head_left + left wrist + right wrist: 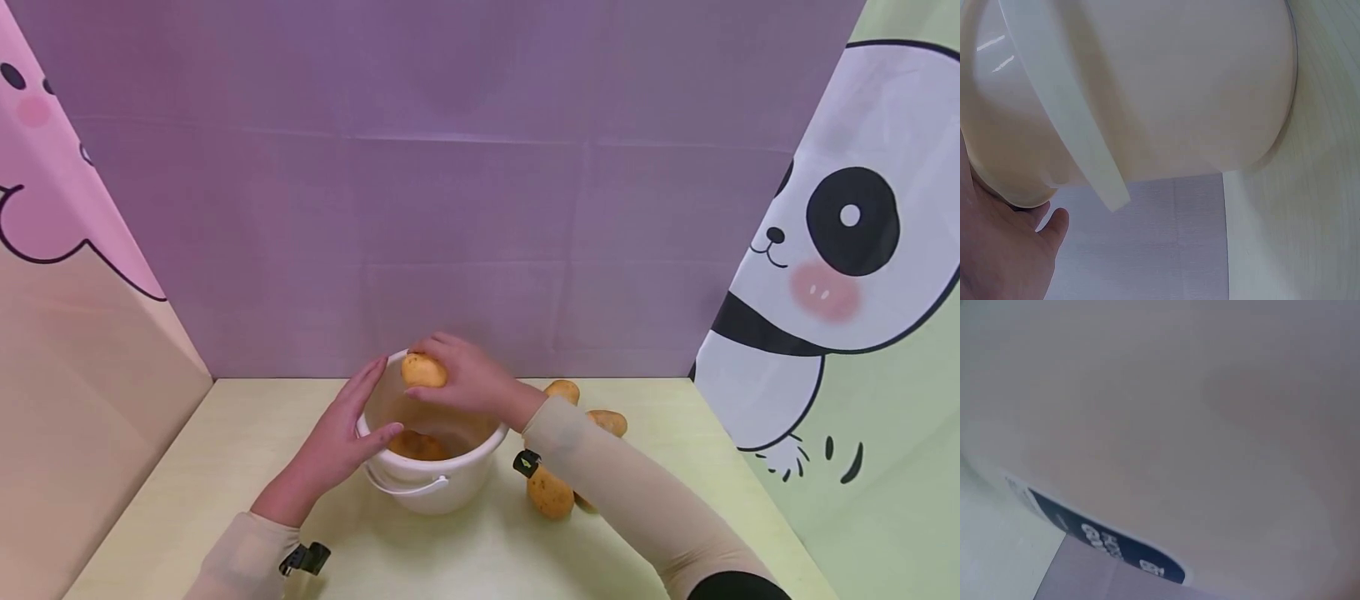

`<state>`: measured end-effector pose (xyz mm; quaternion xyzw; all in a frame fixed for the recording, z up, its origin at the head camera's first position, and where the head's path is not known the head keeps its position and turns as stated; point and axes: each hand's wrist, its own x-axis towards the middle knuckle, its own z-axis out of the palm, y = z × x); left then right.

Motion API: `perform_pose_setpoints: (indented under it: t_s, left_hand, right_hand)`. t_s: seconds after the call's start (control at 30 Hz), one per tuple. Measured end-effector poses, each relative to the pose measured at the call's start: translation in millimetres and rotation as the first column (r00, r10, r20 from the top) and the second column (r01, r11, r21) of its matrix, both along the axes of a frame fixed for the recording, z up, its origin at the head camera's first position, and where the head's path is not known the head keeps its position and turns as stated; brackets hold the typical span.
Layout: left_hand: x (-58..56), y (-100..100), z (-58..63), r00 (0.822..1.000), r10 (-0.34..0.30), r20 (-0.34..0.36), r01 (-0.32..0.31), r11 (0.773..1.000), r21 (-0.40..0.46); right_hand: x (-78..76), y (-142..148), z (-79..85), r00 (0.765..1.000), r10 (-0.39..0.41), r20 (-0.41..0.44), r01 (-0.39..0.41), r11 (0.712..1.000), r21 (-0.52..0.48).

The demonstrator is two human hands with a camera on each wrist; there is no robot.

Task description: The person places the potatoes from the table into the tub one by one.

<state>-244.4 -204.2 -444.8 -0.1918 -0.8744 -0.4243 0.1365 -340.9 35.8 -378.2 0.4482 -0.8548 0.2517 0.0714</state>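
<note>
A white bucket (450, 479) stands upright on the table, its thin handle hanging down at the front. My left hand (341, 437) holds the left side of its rim, with the thumb over the front edge and the fingers further back. In the left wrist view, that hand (1010, 247) is at the bucket's rim, beside the bucket wall (1191, 87). Over the bucket's mouth, my right hand (468, 375) grips a potato (424, 370) between thumb and fingers. More potatoes (420, 446) lie inside on the bottom. The right wrist view shows only the bucket's blurred side and a dark label (1107, 540).
To the right of the bucket, several potatoes (551, 493) lie on the pale table (360, 558), partly behind the right forearm. A purple cloth wall (465, 208) rises directly behind the table. Printed panels with a pink figure (45, 167) and a panda (847, 308) flank it.
</note>
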Motion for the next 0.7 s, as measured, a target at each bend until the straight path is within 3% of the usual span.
perform_pose_setpoints:
  t_s: [0.7]
  left_hand:
    - [2.8, 0.0, 0.7, 1.0, -0.008, -0.025, 0.008, 1.0, 0.0]
  right_hand:
    - [-3.0, -1.5, -6.6, 0.995, -0.007, -0.095, 0.011, 0.999, 0.041]
